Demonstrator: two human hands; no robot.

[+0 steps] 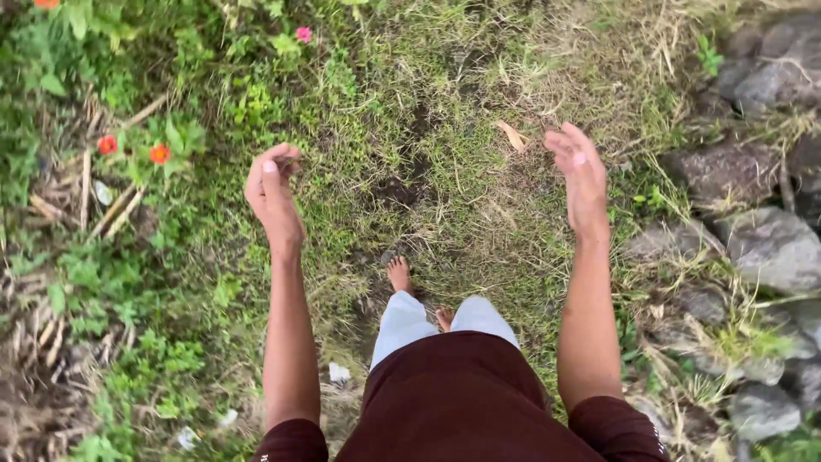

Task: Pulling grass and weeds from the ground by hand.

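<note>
Outdoors, empty hands (pixel 274 192) over patchy grass (pixel 445 171)

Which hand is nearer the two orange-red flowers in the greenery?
Left. The left hand is raised just right of the orange-red flowers in the picture, fingers curled. The right hand is far across the grass, nearer the grey rocks.

Left hand (pixel 274 192) curled, right hand (pixel 581 178) loosely open — both empty (apparently) above trampled grass (pixel 445 197).

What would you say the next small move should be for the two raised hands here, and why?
Probably a step forward along the grass path: the left hand and right hand hold nothing, and the flowers and rocks lie beyond their reach.
</note>
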